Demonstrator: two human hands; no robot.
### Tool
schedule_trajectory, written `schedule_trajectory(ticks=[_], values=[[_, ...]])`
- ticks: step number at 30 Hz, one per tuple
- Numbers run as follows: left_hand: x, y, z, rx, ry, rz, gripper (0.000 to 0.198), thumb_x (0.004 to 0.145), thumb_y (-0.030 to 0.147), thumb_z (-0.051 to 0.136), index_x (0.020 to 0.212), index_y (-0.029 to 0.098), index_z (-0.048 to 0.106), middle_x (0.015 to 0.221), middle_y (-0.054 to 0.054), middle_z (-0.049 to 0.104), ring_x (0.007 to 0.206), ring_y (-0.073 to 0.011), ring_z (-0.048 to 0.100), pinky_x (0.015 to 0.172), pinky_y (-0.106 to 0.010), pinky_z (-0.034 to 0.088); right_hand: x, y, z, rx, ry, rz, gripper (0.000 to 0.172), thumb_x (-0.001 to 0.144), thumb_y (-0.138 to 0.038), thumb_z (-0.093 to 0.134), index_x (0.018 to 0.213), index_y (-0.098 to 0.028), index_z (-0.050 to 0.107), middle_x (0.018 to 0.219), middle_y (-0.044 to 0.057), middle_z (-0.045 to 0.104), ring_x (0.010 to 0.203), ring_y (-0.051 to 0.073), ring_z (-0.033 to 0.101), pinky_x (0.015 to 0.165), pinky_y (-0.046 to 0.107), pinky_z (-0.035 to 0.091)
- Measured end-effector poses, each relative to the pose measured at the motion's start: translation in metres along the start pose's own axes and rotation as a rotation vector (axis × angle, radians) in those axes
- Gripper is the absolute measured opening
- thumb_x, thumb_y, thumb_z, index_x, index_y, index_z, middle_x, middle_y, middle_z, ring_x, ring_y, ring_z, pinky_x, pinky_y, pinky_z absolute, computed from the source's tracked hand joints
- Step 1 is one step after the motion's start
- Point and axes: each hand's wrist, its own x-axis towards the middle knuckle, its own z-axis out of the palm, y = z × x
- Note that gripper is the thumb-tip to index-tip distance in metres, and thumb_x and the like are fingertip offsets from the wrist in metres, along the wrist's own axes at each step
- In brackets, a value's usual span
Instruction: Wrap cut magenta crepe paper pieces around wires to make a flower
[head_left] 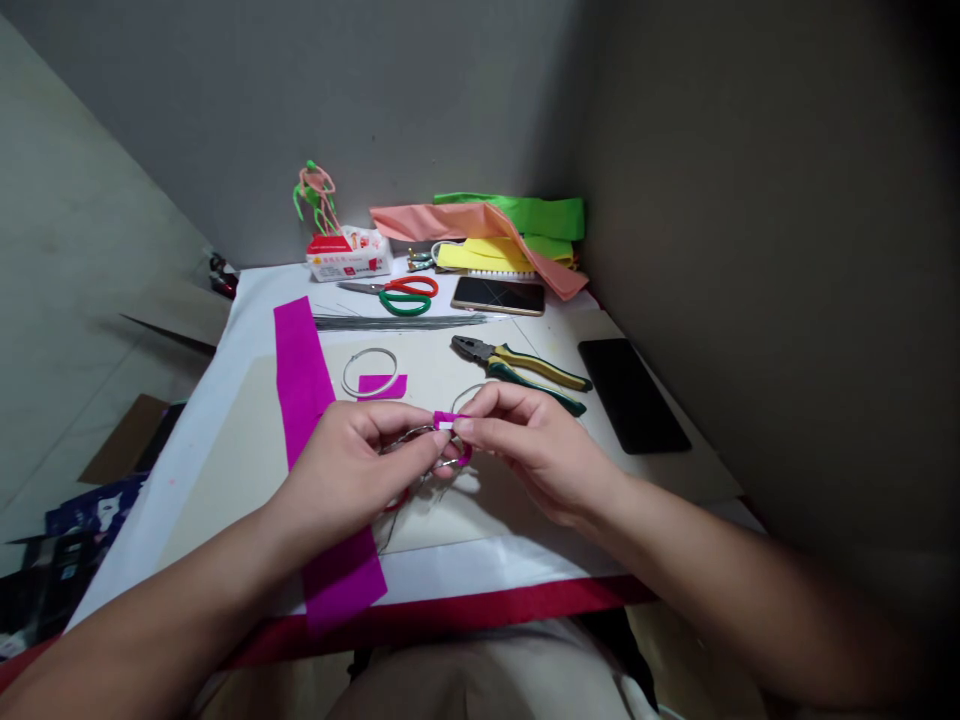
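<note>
Above the front half of the table, my left hand (367, 450) is closed on a bent wire frame (411, 436) of thin metal. My right hand (529, 440) pinches a small magenta strip (444, 417) with a white patch on it, against the wire. Fingertips of both hands meet there and hide part of the strip. More magenta (466, 457) wraps the wire just below. Behind my hands lie a coil of pale wire (369, 394) and a small magenta piece (391, 384). A long magenta strip (304, 370) runs beneath my left wrist.
Pliers (517, 366) with green-yellow handles and a dark flat slab (634, 395) lie to the right. Farther back are scissors (397, 294), a bundle of thin wires (397, 323), a phone (498, 295), a tissue pack (351, 255) and coloured strips (517, 220). Grey walls stand behind and right.
</note>
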Motion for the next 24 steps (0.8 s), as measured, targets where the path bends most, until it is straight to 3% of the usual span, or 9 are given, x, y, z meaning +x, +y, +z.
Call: schedule_trajectory(ticks=[4,13,17,21,24], values=[[-0.001,0.002,-0.001,-0.049,-0.071,0.031,0.01,0.079,0.025,0.069,0.078,0.019,0.077,0.072,-0.005,0.077,0.064,-0.0152,0.07,0.057,-0.019,0.054,0.001,-0.006,-0.003,-0.098,-0.038,0.004,0.01,0.074,-0.019,0.071,0.069,-0.015,0.064,0.066,0.0,0.066,0.065,0.012,0.06,0.069,0.028,0.047],[-0.002,0.0,0.0,-0.026,-0.104,-0.003,0.011,0.076,0.016,0.067,0.067,0.016,0.073,0.061,-0.001,0.073,0.054,-0.0106,0.065,0.052,-0.015,0.05,-0.003,-0.016,-0.002,-0.38,-0.113,-0.032,0.018,0.076,-0.028,0.073,0.075,-0.014,0.063,0.068,0.001,0.065,0.065,0.013,0.059,0.065,0.026,0.046],[0.0,0.0,-0.001,-0.04,-0.102,-0.012,0.01,0.075,0.016,0.066,0.065,0.015,0.07,0.061,-0.001,0.073,0.056,-0.0117,0.065,0.053,-0.017,0.05,-0.006,-0.018,-0.002,-0.571,-0.074,-0.192,0.009,0.081,-0.021,0.066,0.077,-0.013,0.064,0.073,0.002,0.065,0.07,0.013,0.058,0.069,0.026,0.047],[0.0,0.0,-0.001,-0.032,-0.101,-0.024,0.01,0.074,0.016,0.066,0.064,0.015,0.068,0.061,-0.002,0.072,0.056,-0.0132,0.066,0.054,-0.019,0.05,-0.007,-0.024,-0.005,-0.679,-0.014,-0.482,0.002,0.08,-0.016,0.067,0.081,-0.015,0.065,0.079,0.003,0.065,0.077,0.014,0.06,0.074,0.027,0.048],[0.0,0.001,-0.001,-0.017,-0.105,-0.022,0.008,0.072,0.016,0.066,0.063,0.015,0.067,0.061,-0.002,0.072,0.056,-0.0129,0.065,0.055,-0.02,0.05,-0.009,-0.03,-0.005,-0.863,-0.092,-0.61,0.005,0.078,-0.01,0.066,0.074,-0.014,0.066,0.074,0.004,0.064,0.071,0.013,0.058,0.07,0.027,0.048]])
